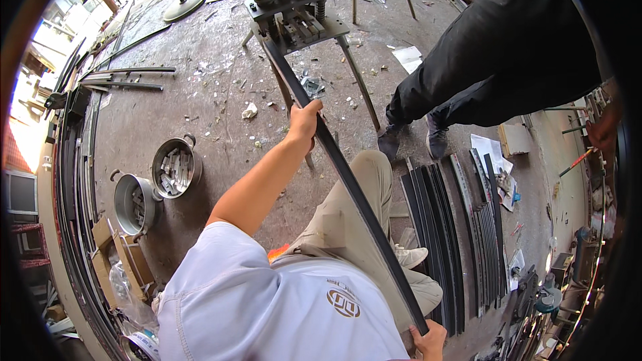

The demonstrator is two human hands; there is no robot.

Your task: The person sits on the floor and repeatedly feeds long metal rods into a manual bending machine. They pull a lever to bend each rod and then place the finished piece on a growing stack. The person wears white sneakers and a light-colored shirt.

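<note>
A long dark metal profile bar (358, 190) runs slantwise across my lap. My left hand (305, 123) is closed around it partway along, with the arm stretched forward. At the lower right, my right hand (429, 339) grips the near end, partly cut off by the picture's lower edge. The bar's far end meets a punch press (294, 17) on a legged stand, at the press's left front corner. Whether that end sits inside the die, I cannot tell.
Dark profiles (435, 241) lie in rows on the floor to the right. A person in dark trousers (461, 60) stands beyond them. Two metal pots (134, 204) with small cut pieces stand at left, near a cardboard box (103, 244). Scraps litter the concrete floor (214, 103).
</note>
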